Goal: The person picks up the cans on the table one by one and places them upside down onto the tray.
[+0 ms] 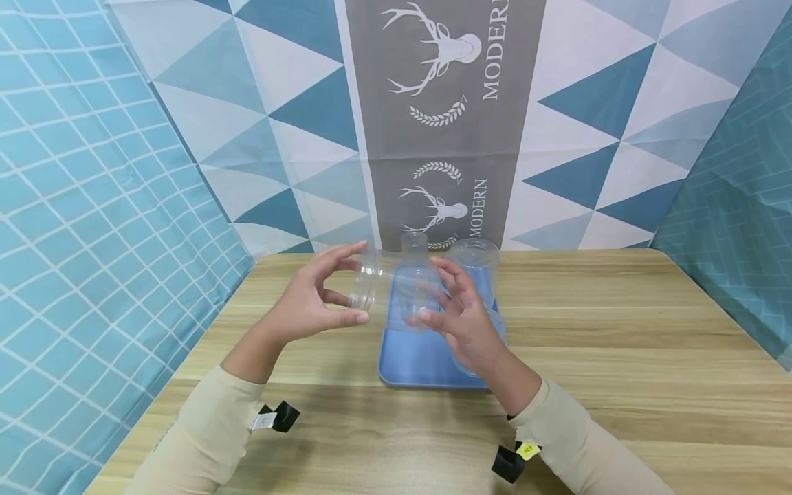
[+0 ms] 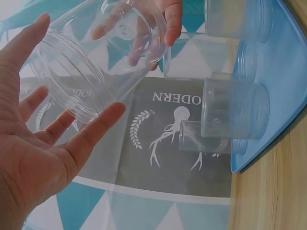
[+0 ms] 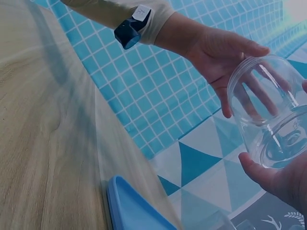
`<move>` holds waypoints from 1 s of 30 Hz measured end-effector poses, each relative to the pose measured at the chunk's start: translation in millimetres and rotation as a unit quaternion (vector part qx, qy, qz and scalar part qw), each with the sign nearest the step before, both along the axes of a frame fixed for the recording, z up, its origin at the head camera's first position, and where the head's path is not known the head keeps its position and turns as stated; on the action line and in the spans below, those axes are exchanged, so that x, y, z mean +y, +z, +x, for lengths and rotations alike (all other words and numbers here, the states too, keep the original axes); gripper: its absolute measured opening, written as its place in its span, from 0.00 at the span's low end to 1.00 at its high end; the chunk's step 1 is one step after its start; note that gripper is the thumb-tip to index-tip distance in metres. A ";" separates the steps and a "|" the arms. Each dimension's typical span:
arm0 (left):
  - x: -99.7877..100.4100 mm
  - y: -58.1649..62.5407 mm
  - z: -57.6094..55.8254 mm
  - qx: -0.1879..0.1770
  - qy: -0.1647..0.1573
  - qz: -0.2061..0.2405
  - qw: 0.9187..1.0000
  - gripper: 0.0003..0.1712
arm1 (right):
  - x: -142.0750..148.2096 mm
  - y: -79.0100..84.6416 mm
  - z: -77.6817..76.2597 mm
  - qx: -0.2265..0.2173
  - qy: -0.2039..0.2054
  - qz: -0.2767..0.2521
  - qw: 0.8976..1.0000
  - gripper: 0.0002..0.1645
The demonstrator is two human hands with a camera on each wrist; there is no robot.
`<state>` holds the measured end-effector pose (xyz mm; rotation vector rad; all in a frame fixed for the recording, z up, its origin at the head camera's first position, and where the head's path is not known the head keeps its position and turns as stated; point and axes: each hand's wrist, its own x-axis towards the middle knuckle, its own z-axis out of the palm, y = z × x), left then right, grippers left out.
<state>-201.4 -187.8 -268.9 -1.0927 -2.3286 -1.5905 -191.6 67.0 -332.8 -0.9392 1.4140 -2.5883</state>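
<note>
A clear plastic jar (image 1: 391,292) is held on its side in the air between both hands. My left hand (image 1: 312,299) grips its ridged rim end, with the thumb below and the fingers spread above in the head view. At the base end, the right hand (image 1: 467,320) holds the jar between thumb and fingers. The left wrist view shows the jar (image 2: 108,57) tilted, its round base towards the right hand's fingers (image 2: 172,21). In the right wrist view, the left hand (image 3: 216,57) shows partly through the jar's wall.
A blue tray (image 1: 405,368) lies on the wooden table (image 1: 594,330) below and behind the hands. Several more clear jars (image 2: 235,110) stand on it, one of them a wide-rimmed jar (image 1: 473,258) at the back. Patterned cloth walls (image 1: 297,103) enclose the table's back and sides.
</note>
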 end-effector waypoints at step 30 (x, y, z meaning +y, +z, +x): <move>0.6 -47.4 -8.3 -0.087 0.066 -0.122 0.987 0.40 | 34.4 18.0 -6.8 -0.034 0.020 -0.053 0.998 0.34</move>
